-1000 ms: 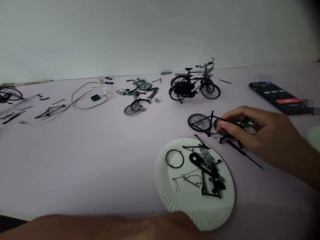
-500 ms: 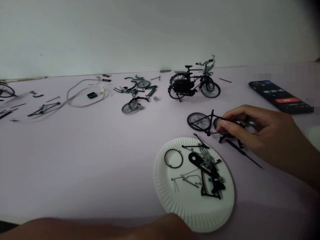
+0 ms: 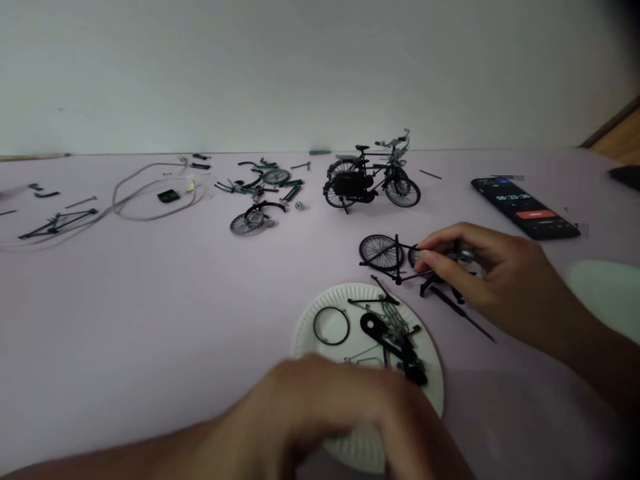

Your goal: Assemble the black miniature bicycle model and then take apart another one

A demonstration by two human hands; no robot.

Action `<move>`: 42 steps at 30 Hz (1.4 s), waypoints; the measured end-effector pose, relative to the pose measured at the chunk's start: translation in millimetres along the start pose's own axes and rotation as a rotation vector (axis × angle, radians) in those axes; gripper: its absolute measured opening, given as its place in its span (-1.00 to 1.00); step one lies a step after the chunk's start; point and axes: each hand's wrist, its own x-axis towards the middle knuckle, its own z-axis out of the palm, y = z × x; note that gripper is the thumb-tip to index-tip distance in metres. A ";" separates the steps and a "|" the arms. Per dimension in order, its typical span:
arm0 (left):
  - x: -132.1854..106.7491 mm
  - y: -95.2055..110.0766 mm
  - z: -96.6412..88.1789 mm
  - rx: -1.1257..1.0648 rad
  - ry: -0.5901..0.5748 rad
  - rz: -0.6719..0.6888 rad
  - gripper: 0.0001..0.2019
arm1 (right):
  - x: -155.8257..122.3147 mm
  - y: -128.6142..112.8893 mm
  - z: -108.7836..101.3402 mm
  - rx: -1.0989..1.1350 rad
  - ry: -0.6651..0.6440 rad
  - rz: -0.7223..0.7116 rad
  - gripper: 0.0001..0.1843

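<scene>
A black model bicycle frame (image 3: 397,260) with a spoked wheel at its left end is pinched by my right hand (image 3: 480,273) between thumb and fingers. The fingers hide its front part. Below that hand, a thin black screwdriver-like rod (image 3: 463,312) lies on the table. My left hand (image 3: 345,400) hangs over the near part of a white paper plate (image 3: 435,400), blurred, its fingertips out of sight. On the plate are a black ring (image 3: 332,325), a black chain-cover-shaped part (image 3: 383,333) and thin wire pieces, partly covered by the hand.
Two upright model bicycles (image 3: 370,180) stand near the wall. Green and black bicycle parts (image 3: 270,180), a looped grey cable (image 3: 117,197) and a small frame (image 3: 57,225) lie to the left. A phone (image 3: 525,208) and a pale round object (image 3: 605,293) are at right.
My left hand has risen from the bottom edge over the plate. The view has turned right, so things sit further left. My right hand keeps its grip on the frame.
</scene>
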 end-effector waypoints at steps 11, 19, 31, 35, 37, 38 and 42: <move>27.7 -33.9 -42.4 -1.028 0.371 -0.372 -0.70 | -0.7 -2.8 -13.6 0.107 -0.035 -0.003 -0.91; 26.5 -34.0 -42.4 -0.891 0.319 -0.299 -0.76 | 1.2 -0.8 -22.9 0.098 -0.183 -0.008 -0.80; 35.0 -23.5 -52.9 0.225 0.070 0.039 -0.83 | 3.1 16.0 -44.0 -0.021 -0.245 0.079 -0.66; 52.1 -10.0 -47.0 0.488 -0.049 0.182 -0.79 | 4.2 21.9 -42.4 0.004 -0.267 0.036 -0.63; 60.0 -4.6 -44.3 0.594 -0.116 0.207 -0.75 | 4.4 24.8 -41.7 0.026 -0.292 0.034 -0.60; 63.8 -2.8 -43.1 0.633 -0.139 0.209 -0.74 | 4.4 25.9 -41.5 0.040 -0.308 0.039 -0.59; 75.2 -0.9 -41.2 0.670 -0.178 0.208 -0.77 | 4.2 27.8 -41.8 0.121 -0.348 0.069 -0.55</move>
